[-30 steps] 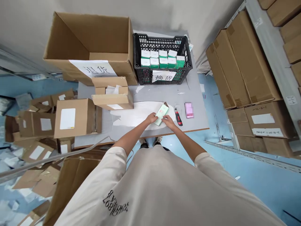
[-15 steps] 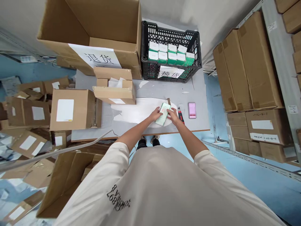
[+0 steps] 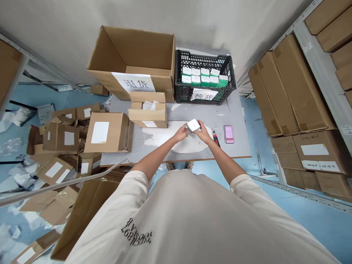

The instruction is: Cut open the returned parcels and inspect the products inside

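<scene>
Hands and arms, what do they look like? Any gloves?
No gloves: the left hand and right hand are bare. The forearms are bare too. Loose short sleeves of a cream T-shirt end near the elbows, and dark printed lettering marks the shirt front.

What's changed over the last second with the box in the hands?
The left hand and right hand have turned the small box: its long green face showed before, now a shorter white face is up. Neither let go. Utility knife, pink packet and black crate are unmoved.
</scene>
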`<state>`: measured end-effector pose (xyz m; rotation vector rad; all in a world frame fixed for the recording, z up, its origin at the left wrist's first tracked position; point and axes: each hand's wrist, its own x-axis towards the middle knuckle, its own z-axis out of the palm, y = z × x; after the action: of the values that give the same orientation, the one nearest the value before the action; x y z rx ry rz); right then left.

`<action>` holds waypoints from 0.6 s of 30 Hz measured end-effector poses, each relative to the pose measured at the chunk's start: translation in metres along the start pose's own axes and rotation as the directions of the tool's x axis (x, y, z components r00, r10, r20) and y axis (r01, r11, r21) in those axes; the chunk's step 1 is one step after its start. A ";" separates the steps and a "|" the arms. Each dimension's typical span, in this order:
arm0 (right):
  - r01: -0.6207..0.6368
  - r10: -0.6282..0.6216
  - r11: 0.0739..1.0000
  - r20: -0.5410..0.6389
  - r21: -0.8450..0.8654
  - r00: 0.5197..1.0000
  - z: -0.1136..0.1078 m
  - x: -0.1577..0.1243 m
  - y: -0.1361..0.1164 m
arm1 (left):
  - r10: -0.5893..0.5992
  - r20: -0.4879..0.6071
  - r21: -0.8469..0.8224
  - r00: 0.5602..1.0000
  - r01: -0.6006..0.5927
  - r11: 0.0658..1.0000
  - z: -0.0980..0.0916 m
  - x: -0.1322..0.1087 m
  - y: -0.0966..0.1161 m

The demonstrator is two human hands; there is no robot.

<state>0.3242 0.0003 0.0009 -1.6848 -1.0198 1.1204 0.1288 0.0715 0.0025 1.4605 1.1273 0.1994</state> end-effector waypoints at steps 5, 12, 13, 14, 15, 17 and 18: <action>0.007 -0.008 1.000 -0.019 -0.004 1.000 -0.006 -0.005 -0.004 | 0.237 -0.055 0.138 0.970 -0.228 0.964 -0.001 -0.012 0.008; 0.079 -0.070 0.993 -0.100 0.088 0.993 -0.016 0.001 -0.004 | 0.171 -0.056 0.162 0.984 -0.160 0.974 0.000 -0.024 0.016; 0.074 -0.063 0.993 -0.115 0.094 0.991 -0.017 0.003 -0.005 | 0.176 -0.048 0.188 0.983 -0.164 0.968 0.000 -0.026 0.015; 0.063 -0.051 0.993 -0.128 0.098 0.991 -0.018 0.005 -0.005 | 0.183 -0.039 0.214 0.982 -0.171 0.962 0.000 -0.029 0.015; 0.053 -0.039 0.994 -0.139 0.099 0.990 -0.018 0.007 -0.007 | 0.192 -0.028 0.239 0.981 -0.180 0.954 0.000 -0.031 0.014; 0.048 -0.036 0.996 -0.153 0.072 0.988 -0.016 0.011 -0.009 | 0.210 -0.014 0.288 0.978 -0.197 0.937 -0.001 -0.034 0.015; 0.054 -0.046 0.998 -0.156 0.045 0.987 -0.016 0.014 -0.011 | 0.216 -0.012 0.314 0.976 -0.201 0.928 -0.001 -0.035 0.017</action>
<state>0.3408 0.0132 0.0115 -1.6702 -0.9242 0.9589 0.1188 0.0505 0.0332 1.8688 1.0729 0.2106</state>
